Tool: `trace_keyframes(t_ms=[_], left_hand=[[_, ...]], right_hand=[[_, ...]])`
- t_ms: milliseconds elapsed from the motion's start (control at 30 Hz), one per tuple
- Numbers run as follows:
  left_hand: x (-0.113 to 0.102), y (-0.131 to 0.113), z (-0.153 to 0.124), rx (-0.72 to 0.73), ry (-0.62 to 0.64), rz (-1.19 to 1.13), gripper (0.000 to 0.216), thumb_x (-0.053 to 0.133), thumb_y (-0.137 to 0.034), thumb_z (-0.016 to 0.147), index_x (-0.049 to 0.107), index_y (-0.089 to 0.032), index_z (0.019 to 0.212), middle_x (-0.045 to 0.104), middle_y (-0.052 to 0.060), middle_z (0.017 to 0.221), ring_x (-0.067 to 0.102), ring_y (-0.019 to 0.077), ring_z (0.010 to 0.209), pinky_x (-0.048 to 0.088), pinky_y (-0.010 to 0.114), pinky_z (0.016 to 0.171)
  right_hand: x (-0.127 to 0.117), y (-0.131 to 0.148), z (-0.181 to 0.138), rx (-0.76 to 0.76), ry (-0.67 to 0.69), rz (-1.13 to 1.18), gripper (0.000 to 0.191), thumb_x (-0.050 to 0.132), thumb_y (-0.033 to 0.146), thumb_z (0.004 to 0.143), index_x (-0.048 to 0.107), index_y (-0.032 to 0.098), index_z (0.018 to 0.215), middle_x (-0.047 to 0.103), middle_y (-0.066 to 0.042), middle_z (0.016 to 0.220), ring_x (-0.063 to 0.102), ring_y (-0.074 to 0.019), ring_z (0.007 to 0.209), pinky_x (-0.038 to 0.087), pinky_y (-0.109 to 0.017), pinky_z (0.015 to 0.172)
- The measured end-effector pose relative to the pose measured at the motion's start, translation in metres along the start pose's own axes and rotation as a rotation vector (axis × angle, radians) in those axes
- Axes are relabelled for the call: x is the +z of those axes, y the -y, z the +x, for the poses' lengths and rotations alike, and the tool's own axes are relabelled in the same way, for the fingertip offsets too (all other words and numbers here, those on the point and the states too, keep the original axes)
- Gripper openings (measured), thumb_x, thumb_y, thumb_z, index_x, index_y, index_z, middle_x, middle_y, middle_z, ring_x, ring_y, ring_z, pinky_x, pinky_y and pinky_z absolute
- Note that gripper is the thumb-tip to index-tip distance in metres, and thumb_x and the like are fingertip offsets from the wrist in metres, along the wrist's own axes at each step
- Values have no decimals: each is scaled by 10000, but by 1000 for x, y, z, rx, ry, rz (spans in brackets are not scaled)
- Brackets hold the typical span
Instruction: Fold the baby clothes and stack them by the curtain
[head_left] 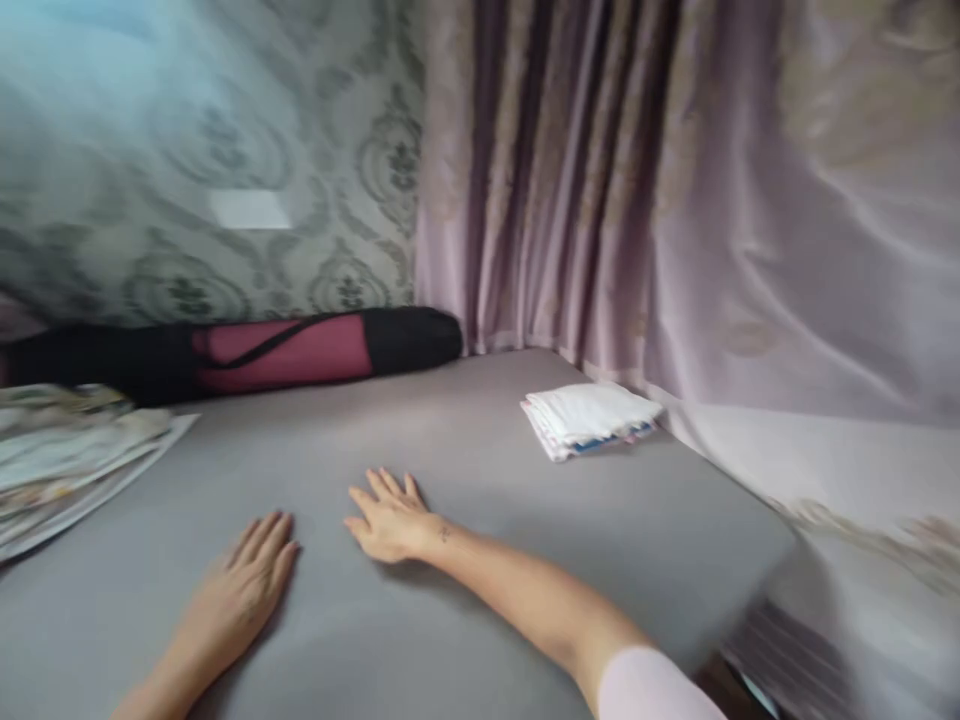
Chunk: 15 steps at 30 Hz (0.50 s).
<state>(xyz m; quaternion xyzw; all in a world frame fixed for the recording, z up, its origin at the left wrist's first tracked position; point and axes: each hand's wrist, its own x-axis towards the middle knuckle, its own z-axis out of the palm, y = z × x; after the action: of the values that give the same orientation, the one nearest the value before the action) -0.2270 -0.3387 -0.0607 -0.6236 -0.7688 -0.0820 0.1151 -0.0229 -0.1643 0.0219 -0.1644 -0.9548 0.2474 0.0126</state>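
Observation:
Both of my hands rest palm down on a flat grey surface [450, 640] that looks like a sheet-covered bed. At the lower left, my left hand [247, 585] lies open, its fingers stretched out and close together, pointing away from me. Further forward, near the middle, my right hand [390, 522] is flat with its fingers spread apart. Neither hand holds anything. Beyond the right hand, to its right, sits a folded stack of white cloths [589, 415] with some blue and pink at its edges.
A long black and pink bag [292, 352] lies along the patterned wall [315, 160] at the back. Folded printed fabric [82, 450] sits at the left edge. Pinkish-purple curtains [555, 190] hang down behind and along the right side, where the grey surface ends.

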Motion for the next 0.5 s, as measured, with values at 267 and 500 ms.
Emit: trace_keyframes(t_ms=[267,500], left_hand=[[-66,15,23,-349,97,-481,525,348,-524,888,685,-207,1137,707,85,1169,659,223,1063,496,308,948],[-97,101,10,-660,-40,-355,467,407,-459,794,707,-173,1009,742,92,1023,670,234,923,511,305,846]], right_hand=[[33,24,8,-34,-77,-148,621,256,520,988,351,186,1502,205,-158,1593,97,-319,1480,21,-565,1168],[41,21,13,-22,-95,-193,606,243,504,990,362,201,1501,205,-146,1592,103,-316,1480,49,-564,1173]])
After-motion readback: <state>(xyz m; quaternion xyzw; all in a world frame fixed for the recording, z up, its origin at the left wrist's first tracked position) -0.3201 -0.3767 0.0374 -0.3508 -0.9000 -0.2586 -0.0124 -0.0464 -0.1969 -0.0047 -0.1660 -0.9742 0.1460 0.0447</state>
